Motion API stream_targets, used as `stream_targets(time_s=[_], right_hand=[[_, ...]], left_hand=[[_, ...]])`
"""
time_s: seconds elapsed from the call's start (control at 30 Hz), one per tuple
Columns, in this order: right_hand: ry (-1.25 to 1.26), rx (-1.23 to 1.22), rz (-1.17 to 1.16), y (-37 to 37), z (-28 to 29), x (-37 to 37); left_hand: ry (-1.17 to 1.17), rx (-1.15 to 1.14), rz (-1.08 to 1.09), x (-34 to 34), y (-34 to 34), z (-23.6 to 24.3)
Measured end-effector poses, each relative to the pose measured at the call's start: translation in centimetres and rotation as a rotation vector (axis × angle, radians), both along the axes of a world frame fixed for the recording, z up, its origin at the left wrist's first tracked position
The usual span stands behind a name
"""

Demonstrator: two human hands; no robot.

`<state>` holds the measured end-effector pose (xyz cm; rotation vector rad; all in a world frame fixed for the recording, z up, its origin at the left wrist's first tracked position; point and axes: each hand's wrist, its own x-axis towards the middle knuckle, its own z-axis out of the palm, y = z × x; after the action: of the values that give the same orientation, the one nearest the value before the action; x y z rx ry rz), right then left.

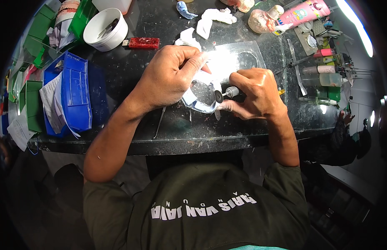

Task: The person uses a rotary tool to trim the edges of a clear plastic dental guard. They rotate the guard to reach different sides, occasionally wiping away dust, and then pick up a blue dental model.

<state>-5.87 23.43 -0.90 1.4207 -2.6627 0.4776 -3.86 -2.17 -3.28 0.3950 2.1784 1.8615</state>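
My left hand (172,75) is closed on a thin clear plastic piece (201,92), pinching its upper edge between thumb and fingers. The piece looks moulded, with a pale blue and white lower rim. In my right hand (260,89) is a rotary handpiece (231,92) with a metal nose, and the fingers are wrapped round it. Its small dark disc (219,96) is at the right edge of the plastic piece; whether it touches or spins I cannot tell. Behind the hands, under bright glare, lies a clear plastic sheet (252,51).
A white tub (121,30) with tools inside, a red box-like item (144,43) and a blue bin (78,96) with papers stand left. Crumpled white tissue (214,18), a pink bottle (304,14) and a metal strip (296,66) lie beyond. A thin tool (159,123) rests near the front edge.
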Motion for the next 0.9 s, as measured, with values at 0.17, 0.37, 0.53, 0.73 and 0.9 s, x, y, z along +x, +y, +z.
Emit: stream_targets(time_s=[0.17, 0.37, 0.53, 0.73, 0.9], right_hand=[[0.014, -0.051, 0.007, -0.3, 0.5, -0.1], [0.036, -0.183, -0.128, 1.2, 0.0, -1.1], [0.084, -0.206, -0.404, 2.0, 0.4, -1.7], [0.06, -0.295, -0.518, 1.2, 0.9, -0.9], [-0.039, -0.243, -0.46, -0.9, 1.3, 0.3]], left_hand=[[0.011, 0.018, 0.014, 0.0, 0.0, 0.1], [0.013, 0.027, 0.014, 0.0, 0.1, 0.9], [-0.061, 0.207, -0.024, 0.1, 0.3, 0.7], [-0.092, 0.281, 0.067, 0.9, 1.9, 0.2], [-0.081, 0.36, 0.172, 1.4, 3.1, 0.3]])
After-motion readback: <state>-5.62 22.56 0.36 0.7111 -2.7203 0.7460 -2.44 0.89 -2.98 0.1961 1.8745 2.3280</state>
